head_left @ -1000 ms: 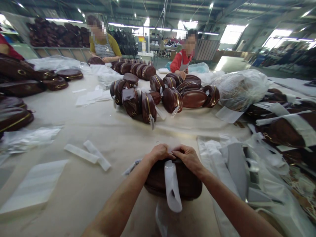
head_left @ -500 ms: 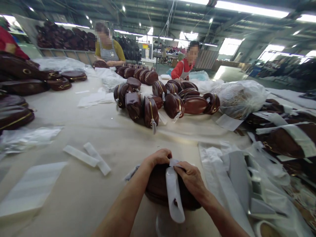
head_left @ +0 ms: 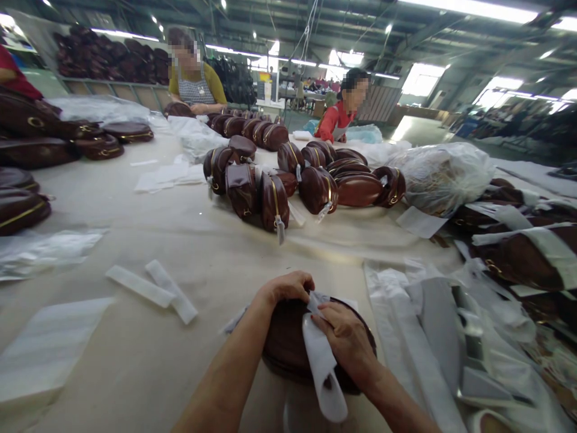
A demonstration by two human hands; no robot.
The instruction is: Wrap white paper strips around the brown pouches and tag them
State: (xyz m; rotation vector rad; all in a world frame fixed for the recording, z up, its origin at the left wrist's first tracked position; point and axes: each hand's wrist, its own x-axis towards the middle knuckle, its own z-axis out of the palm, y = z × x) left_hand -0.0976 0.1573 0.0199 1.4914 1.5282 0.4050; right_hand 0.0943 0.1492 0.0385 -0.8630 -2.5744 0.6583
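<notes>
Dark brown and glossy, a rounded bag (head_left: 285,338) lies at the near middle of the bench (head_left: 148,367), between the person's forearms. One white strip (head_left: 321,355) runs over its top and hangs down the near side, its loose near end curled. The left hand (head_left: 288,286) reaches to the bag's far edge, its fingers bent down by the far end of the strip; whether they pinch it, I cannot tell. On the bag's right side rests the right hand (head_left: 346,334), fingers close together and laid on the strip's upper part; whether they grip it or only press, I cannot tell.

Two paper strips (head_left: 140,287) lie crossing to the left, with a large white sheet (head_left: 54,346) nearer and farther left. Beyond the hands stands a cluster of brown bags (head_left: 273,201), several with gold zips. Right of these sits a bulging clear plastic sack (head_left: 444,177). At the right edge, wrapped bags (head_left: 527,258) are piled up. On the far side, a co-worker in red (head_left: 331,123) leans over the bench.
</notes>
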